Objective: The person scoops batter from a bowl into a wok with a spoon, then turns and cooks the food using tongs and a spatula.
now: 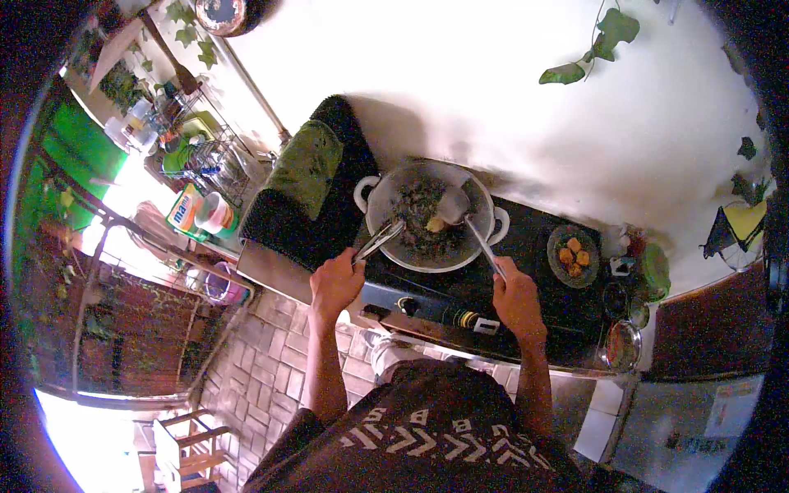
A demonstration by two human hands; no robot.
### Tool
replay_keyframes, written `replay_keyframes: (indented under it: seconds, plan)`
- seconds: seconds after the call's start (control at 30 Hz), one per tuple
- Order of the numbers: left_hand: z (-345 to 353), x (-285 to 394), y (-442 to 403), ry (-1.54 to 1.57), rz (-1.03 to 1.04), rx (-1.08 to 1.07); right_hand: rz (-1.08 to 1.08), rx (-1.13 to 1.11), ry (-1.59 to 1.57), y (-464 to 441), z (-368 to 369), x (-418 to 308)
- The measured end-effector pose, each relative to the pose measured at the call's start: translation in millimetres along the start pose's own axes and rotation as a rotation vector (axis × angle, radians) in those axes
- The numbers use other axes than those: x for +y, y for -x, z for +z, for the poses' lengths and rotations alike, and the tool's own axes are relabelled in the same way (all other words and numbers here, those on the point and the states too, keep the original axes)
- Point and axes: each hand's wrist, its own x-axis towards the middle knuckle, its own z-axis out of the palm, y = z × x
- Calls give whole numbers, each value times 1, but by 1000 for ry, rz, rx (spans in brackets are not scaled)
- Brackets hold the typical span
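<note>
Wall (pixel 493 82) behind, black stove top (pixel 526 215) along it. Wok (pixel 380 205) sits on the stove top in front of the person, one loop handle each side; contents look dark, and I can't tell how deep or how hot. Plate (pixel 591 272) is on the stove top to the wok's right, well apart from it.

Right hand (pixel 516 300): fingers wrapped round the handle of a ladle (pixel 453 205), round head in the wok toward the far right. Left hand (pixel 335 285): fingers closed round the tongs (pixel 379 241), tips inside the near-left rim. Can't tell if the tips are together or apart.

Pale piece (pixel 435 223) is in the wok, just beside the ladle head, between it and the tongs. Touching the ladle or not: can't tell. Browned pieces (pixel 566 255) lie on the plate.

Doing it well, my judgement: keep the ladle low as a backstop, bring the tongs in from the opposite side, grip lightly so the piece doesn't break. Slow moves, no splashing. Both forearms reach over the stove's front edge, so keep wrists outside the rim.
</note>
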Motion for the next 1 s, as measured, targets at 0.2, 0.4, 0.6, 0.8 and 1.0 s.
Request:
replay_keyframes:
  seconds: [0.2, 0.4, 0.6, 0.8, 1.0]
  plan:
    - [17, 13, -10, -54, 3, -69, 93, -39, -50, 6, -3, 2]
    - [22, 18, -11, -165, 93, 20, 73, -12, -112, 20, -10, -8]
    - [21, 20, -22, -69, 80, -100, 33, 48, -220, 28, -2, -8]
    - [22, 28, -21, 165, -35, -75, 36, 48, -286, 37, 6, -6]
    - [52, -2, -39, 402, 19, -197, -196, 255, -133, 47, 28, -4]
